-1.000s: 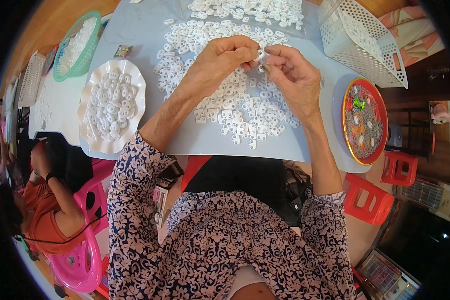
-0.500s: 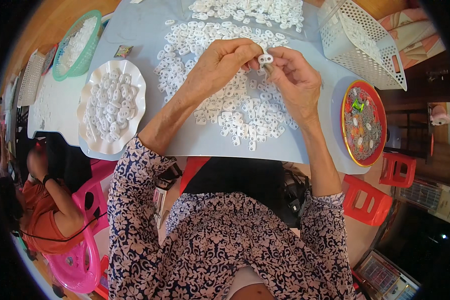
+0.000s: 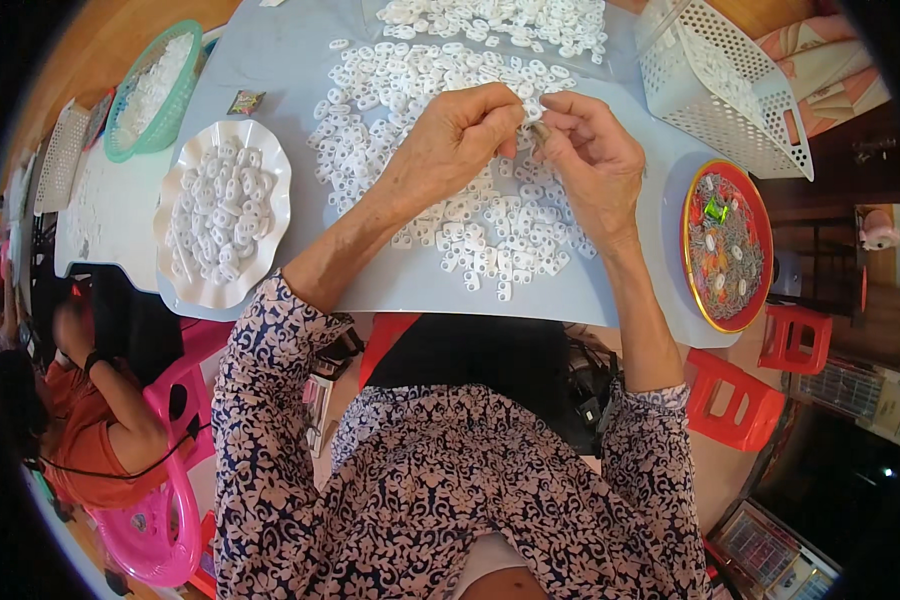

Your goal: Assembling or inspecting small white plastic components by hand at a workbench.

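My left hand [image 3: 465, 130] is closed, thumb pressed against the bent fingers, at the left side of a small white plastic piece [image 3: 532, 110]. On the other side my right hand [image 3: 595, 155] pinches this piece between thumb and fingers. Something small and greyish [image 3: 540, 132] shows at the right thumb tip; its kind is unclear. Fingers cover much of the piece. Below and behind both hands, many loose white two-hole plastic pieces [image 3: 505, 240] are spread over the grey-blue table [image 3: 390, 285].
A wavy-rimmed white dish [image 3: 173, 270] of similar pieces stands left. At right are a red, gold-rimmed tray [image 3: 738, 325] of grey strands and a white perforated basket [image 3: 792, 140]. A green basket [image 3: 120, 145] sits far left, near a seated person [image 3: 110, 420].
The white piece has turned, so its two holes no longer face up plainly and more of it is hidden. My left hand has shifted slightly; the right has barely moved.
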Tool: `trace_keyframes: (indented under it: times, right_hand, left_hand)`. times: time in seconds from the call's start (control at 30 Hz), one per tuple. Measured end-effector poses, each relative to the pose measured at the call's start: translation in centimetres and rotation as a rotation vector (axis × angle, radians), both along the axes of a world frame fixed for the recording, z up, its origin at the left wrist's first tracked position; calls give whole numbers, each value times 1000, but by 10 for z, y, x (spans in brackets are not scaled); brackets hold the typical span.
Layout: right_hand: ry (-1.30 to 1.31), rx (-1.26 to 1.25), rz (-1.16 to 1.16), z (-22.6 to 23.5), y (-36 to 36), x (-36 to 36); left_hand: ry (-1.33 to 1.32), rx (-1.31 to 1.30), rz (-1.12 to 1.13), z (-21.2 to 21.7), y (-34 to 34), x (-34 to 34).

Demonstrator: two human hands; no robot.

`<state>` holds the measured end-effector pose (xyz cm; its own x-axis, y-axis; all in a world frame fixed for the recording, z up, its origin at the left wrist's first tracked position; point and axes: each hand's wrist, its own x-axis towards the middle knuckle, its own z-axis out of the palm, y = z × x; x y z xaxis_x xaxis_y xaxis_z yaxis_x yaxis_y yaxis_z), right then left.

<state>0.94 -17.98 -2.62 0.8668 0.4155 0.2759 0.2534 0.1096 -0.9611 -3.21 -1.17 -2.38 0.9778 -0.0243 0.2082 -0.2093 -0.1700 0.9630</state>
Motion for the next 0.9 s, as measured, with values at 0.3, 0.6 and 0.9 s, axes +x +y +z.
trace_keyframes:
  times: [0.3,0.6,0.9]
  right_hand:
    - [4,-62,-11,3,2,-1]
    - [-338,-225,-1,-4,2,3]
    - [-313,-283,-3,-1,3,-2]
  left_hand:
    - [-17,15,-31,0,1,0]
    - [76,-76,-79,0,-1,0]
    - [60,-5,-58,4,2,-2]
